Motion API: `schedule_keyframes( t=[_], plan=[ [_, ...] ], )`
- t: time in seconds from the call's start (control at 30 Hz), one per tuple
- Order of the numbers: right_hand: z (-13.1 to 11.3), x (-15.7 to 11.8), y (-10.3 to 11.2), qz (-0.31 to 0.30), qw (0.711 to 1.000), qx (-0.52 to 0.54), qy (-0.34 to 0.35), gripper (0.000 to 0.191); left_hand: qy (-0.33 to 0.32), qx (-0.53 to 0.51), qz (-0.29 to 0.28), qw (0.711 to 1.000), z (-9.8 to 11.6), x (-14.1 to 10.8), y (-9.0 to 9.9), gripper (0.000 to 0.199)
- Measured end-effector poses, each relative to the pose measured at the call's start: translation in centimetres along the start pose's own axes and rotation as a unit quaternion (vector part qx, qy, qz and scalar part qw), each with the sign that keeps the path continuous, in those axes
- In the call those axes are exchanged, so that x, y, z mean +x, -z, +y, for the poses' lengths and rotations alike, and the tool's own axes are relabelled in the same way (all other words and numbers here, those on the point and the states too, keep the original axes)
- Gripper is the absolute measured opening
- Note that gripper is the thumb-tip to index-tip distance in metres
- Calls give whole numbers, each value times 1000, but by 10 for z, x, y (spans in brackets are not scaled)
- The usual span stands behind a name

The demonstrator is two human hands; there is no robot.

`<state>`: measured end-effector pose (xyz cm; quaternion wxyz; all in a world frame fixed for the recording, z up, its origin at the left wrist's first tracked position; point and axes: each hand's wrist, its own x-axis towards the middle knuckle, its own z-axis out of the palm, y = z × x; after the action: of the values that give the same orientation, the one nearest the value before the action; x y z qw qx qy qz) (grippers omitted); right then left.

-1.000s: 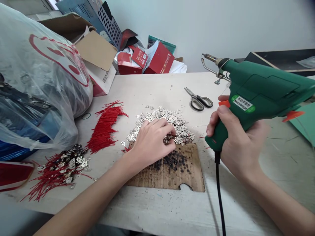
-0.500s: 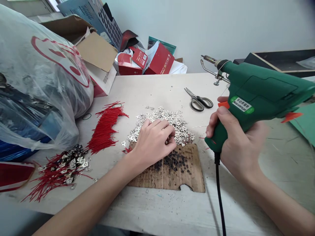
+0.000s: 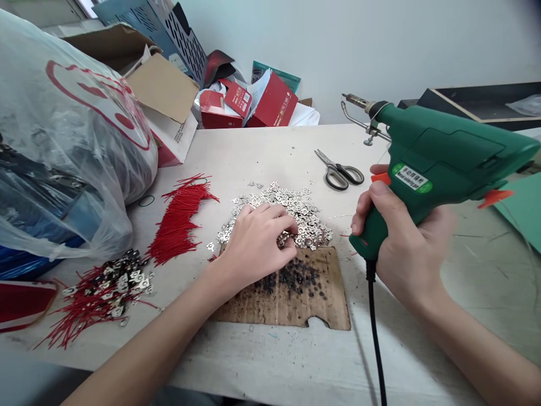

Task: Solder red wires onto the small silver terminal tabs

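Note:
My left hand [image 3: 256, 245] rests on a heap of small silver metal tabs [image 3: 296, 211], its fingers curled among them; whether a tab is pinched between them I cannot see. My right hand [image 3: 401, 242] grips the handle of a green soldering gun [image 3: 439, 160], held above the table with its metal tip pointing left. Its black cord [image 3: 376, 338] hangs down to the table's front edge. A scorched piece of brown cardboard [image 3: 304, 293] lies just in front of the heap, partly under my left hand.
A bundle of red wires [image 3: 181, 217] lies left of the heap, and finished red wires with tabs [image 3: 105, 290] lie nearer the front left. Scissors [image 3: 340, 172] sit behind the heap. A big plastic bag [image 3: 63, 146] and cardboard boxes [image 3: 164, 101] crowd the left and back.
My left hand's fingers curled a little more into the tabs. The soldering gun and my right hand shifted slightly left.

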<state>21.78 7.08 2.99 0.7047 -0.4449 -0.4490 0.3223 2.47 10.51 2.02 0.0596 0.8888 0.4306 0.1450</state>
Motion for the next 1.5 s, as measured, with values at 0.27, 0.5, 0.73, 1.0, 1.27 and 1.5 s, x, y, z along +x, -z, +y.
schedule_keyframes(
  t=[0.27, 0.5, 0.73, 1.0, 1.27, 1.5],
  plan=[
    [0, 1, -2, -3, 1000, 7, 5, 16, 4, -22, -5, 1000, -3, 0, 2, 14],
    [-1, 1, -4, -1, 1000, -1, 12, 15, -3, -12, 7, 1000, -1, 1, 1, 11],
    [0, 0, -3, 0, 1000, -3, 21, 15, -9, -3, 13, 1000, 0, 1, 0, 10],
    [2, 0, 0, -6, 1000, 1, 13, 18, -31, -10, 28, 999, 4, -3, 4, 11],
    [2, 1, 0, -4, 1000, -9, 8, 17, -72, 23, 14, 997, 14, -15, 17, 11],
    [1, 2, -2, -8, 1000, 4, 18, 11, -107, 36, -37, 993, 21, -26, 29, 10]
  ],
)
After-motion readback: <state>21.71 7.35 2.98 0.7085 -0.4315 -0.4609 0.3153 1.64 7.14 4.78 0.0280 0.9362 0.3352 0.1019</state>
